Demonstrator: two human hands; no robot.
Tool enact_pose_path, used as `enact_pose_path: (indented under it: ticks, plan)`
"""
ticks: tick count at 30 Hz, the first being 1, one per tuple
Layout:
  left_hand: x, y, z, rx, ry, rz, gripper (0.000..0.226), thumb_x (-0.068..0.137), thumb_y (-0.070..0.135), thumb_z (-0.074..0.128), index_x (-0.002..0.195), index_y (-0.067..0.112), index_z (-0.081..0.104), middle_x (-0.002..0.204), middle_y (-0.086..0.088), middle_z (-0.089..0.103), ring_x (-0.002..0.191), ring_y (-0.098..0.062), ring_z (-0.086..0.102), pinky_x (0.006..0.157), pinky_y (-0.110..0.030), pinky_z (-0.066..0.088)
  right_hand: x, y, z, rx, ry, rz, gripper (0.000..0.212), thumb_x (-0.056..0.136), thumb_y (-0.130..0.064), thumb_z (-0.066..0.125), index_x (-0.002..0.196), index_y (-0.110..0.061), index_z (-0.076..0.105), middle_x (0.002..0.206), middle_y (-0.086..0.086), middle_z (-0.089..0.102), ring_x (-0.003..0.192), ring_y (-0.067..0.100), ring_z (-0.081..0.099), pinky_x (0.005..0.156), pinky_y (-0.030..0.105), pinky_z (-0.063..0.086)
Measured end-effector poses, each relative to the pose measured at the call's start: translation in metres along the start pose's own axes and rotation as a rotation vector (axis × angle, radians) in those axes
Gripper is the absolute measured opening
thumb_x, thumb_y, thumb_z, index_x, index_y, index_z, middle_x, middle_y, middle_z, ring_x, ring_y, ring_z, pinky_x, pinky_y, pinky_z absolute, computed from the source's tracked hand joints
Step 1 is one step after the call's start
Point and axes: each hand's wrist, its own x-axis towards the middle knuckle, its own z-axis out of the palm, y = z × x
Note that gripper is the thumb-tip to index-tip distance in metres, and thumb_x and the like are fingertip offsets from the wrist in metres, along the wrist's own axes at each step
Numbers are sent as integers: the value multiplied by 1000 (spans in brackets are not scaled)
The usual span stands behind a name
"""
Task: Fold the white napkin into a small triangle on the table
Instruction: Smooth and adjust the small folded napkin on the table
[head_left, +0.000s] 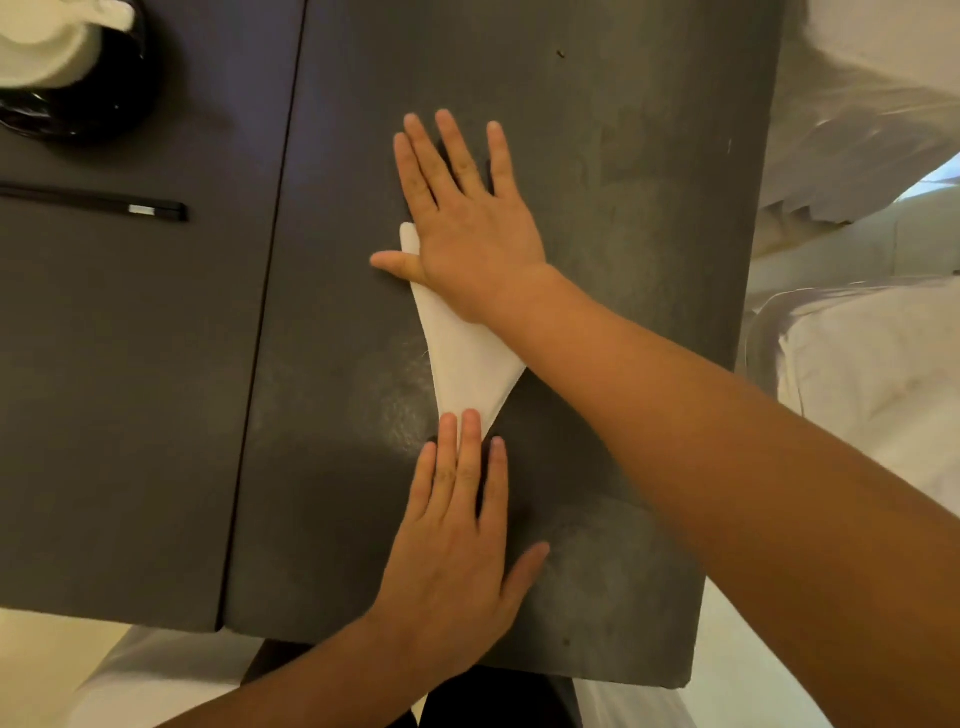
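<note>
I see both hands pressed flat, fingers spread, gripping nothing: the right hand (467, 234) covers the far end of the white napkin (465, 364), the left hand (457, 545) pins its near tip with the fingertips. The napkin lies mid-table (623, 208), a narrow triangle with its long axis running away from me and its sharp point toward me.

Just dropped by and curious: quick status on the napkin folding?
Right hand flat on napkin's far end. Left hand fingertips pinning near tip. White napkin in narrow triangle on table. Nothing in the way.
</note>
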Motion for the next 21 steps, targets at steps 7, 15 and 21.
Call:
enact_pose_path:
  ticks: [7, 15, 21]
  plan:
    - [1, -7, -29, -32, 7, -29, 73, 96, 62, 30, 147, 12, 42, 157, -16, 32, 145, -36, 29, 114, -54, 31, -29, 6, -22, 338, 122, 188, 82, 96, -64, 18, 154, -7, 5, 164, 9, 7, 151, 27, -3, 121, 50, -1]
    - [110, -90, -110, -50, 335, 91, 43, 97, 30, 56, 137, 15, 53, 138, -9, 53, 126, -33, 43, 102, -50, 39, -169, -38, -2, 885, 85, 771, 46, 94, -49, 51, 132, -23, 51, 122, -5, 52, 107, 8, 50, 93, 31, 51]
    - [130, -102, -98, 8, 220, 26, 41, 97, 22, 50, 138, 18, 51, 134, -11, 48, 123, -34, 39, 98, -47, 36, -177, -104, 14, 737, 73, 831, 71, 88, -60, 49, 144, -19, 35, 121, 0, 40, 101, 14, 37, 85, 30, 46]
